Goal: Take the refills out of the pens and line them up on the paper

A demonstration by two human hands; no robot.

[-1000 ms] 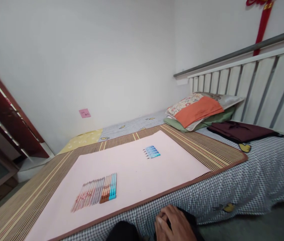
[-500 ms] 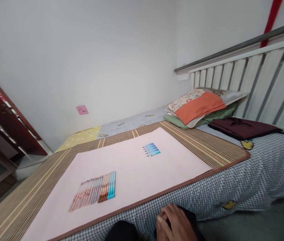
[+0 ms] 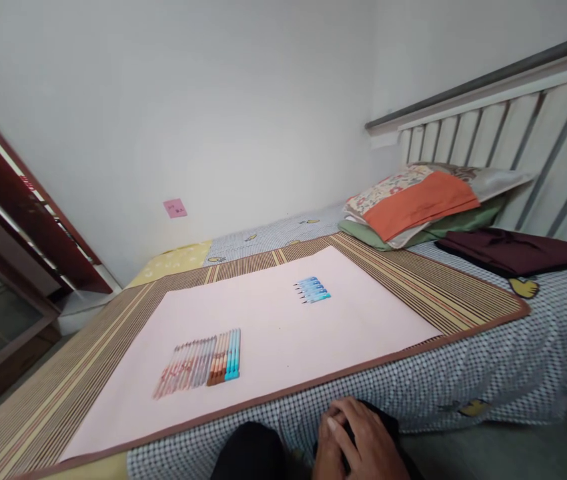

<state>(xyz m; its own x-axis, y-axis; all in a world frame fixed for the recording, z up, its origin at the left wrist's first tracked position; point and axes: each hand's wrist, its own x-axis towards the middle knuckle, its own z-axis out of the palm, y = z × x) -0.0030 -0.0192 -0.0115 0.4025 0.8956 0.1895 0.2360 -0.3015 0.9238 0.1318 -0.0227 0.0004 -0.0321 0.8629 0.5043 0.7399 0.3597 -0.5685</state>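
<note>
At the bottom edge, my left hand (image 3: 329, 453) and my right hand (image 3: 371, 441) are folded together over my dark-clothed knee. The right hand lies partly over the left, and the fingers of both are curled in. No object shows in either one. Beyond them, a pale pink sheet (image 3: 283, 353) lies on the bed mat. On its left part is a close row of several pens (image 3: 203, 363), some with clear barrels and patterned grips, others brown or turquoise. Several blue mechanical-pencil-like pens (image 3: 313, 290) lie side by side farther back.
The striped mat (image 3: 403, 280) covers a bed with a checked sheet (image 3: 458, 373). Stacked pillows (image 3: 421, 200) and a folded maroon cloth (image 3: 513, 250) lie at the right, by the white slatted headboard (image 3: 528, 130). A pink note (image 3: 175, 208) is on the wall.
The view has shifted slightly, so the bed and pens appear a little higher and farther right. My hands stay folded on my knee, and the pens lie as before.
</note>
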